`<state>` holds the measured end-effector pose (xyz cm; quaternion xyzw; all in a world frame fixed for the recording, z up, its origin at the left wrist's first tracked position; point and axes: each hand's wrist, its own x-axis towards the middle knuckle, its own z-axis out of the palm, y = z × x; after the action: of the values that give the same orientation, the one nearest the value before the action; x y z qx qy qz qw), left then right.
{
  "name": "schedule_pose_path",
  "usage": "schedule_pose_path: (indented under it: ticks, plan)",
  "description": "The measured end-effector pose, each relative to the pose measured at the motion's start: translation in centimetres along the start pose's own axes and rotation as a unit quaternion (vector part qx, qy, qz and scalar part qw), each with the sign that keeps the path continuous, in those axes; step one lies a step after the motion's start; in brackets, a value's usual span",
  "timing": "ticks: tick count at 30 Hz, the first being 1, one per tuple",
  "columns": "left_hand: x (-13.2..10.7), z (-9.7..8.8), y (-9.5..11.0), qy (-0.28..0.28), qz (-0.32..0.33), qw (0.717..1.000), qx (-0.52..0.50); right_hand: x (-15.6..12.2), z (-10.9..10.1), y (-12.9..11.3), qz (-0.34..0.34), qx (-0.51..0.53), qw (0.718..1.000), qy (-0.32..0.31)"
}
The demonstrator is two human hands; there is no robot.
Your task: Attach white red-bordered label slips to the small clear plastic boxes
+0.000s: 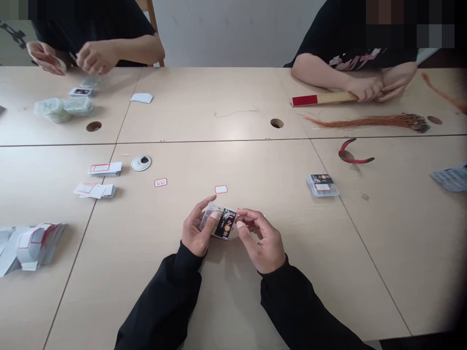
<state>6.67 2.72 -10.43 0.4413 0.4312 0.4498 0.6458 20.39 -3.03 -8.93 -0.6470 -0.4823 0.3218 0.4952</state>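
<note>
While the left hand point(195, 229) pinches a black-printed plastic packet point(222, 222) in a narrow grip, the right hand point(260, 240) curls in, fingertips on its edge, just above the table point(365, 272).

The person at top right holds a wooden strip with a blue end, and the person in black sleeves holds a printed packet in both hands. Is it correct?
No: the wooden strip's end is red, not blue, in the head view; the rest stands.

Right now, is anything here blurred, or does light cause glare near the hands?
Head view: the left hand, right hand and card packet look fairly sharp, no strong glare; a co-worker's hand at top left is blurred; the bottom right corner falls dark.
</note>
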Motion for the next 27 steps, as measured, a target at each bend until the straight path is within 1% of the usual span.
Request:
schedule_pose_path:
  ticks: [4,8,12,15,18,21,27]
  plan:
    - [-0.1,0.2,0.2,-0.004,-0.018,1.000,-0.008,0.0,0.0,0.0,0.000,-0.001,1.000,-0.002]
    - [-0.1,0.1,0.3,0.017,-0.025,0.998,-0.056,0.0,-0.1,0.0,0.003,-0.004,1.000,0.001]
    - [0.1,0.0,0.0,0.018,-0.040,0.989,-0.138,-0.1,0.1,0.2,0.025,0.007,0.999,-0.041]
    - [0.3,-0.2,-0.4,0.004,-0.031,0.987,-0.157,0.0,0.2,0.4,0.049,0.028,0.997,-0.052]
    - [0.4,-0.2,-0.5,-0.034,-0.039,0.988,-0.147,0.4,0.2,0.6,0.069,0.070,0.995,-0.028]
    - [0.3,-0.2,-0.4,-0.068,-0.039,0.990,-0.115,1.0,-0.2,0.6,0.079,0.100,0.992,-0.006]
    - [-0.2,-0.2,0.1,-0.103,-0.051,0.992,-0.045,1.3,-0.6,0.3,0.076,0.095,0.992,-0.021]
